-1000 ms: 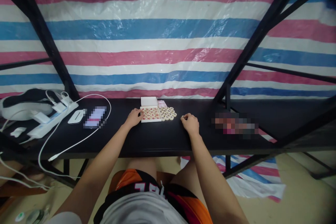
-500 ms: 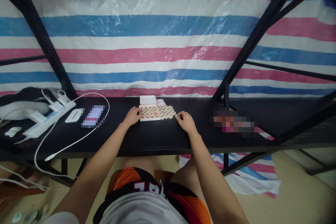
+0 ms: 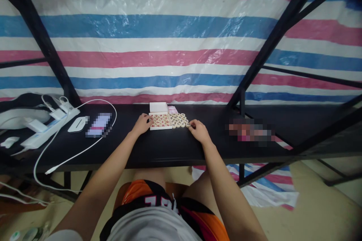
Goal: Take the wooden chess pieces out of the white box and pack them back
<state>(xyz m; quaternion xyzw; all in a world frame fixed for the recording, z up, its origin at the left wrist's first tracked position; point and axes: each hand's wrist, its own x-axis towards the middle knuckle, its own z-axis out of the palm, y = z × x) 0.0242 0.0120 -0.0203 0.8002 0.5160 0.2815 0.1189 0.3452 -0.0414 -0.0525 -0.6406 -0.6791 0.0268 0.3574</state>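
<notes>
A white box [image 3: 160, 128] lies on the black desk, filled with round Chinese chess pieces [image 3: 160, 120] marked in red. Its flap stands raised at the back. At the box's left edge, my left hand [image 3: 142, 123] has its fingers curled over the rim. Against the box's right side lies a flat cluster of dark-marked Chinese chess pieces [image 3: 178, 120]. My right hand [image 3: 199, 131] pinches one Chinese chess piece [image 3: 187, 124] at the cluster's right end, down on the desk top.
A pink-and-white paper [image 3: 172, 109] lies behind the pieces. To the left are a phone [image 3: 98, 124], a white device [image 3: 77, 124], a looping white cable [image 3: 82, 153] and a power strip [image 3: 51, 128]. A blurred item [image 3: 250, 131] lies right, near black frame bars.
My right hand has brought its piece slightly left, up against the cluster. My left hand stays at the box edge. The whole view has shifted a little.
</notes>
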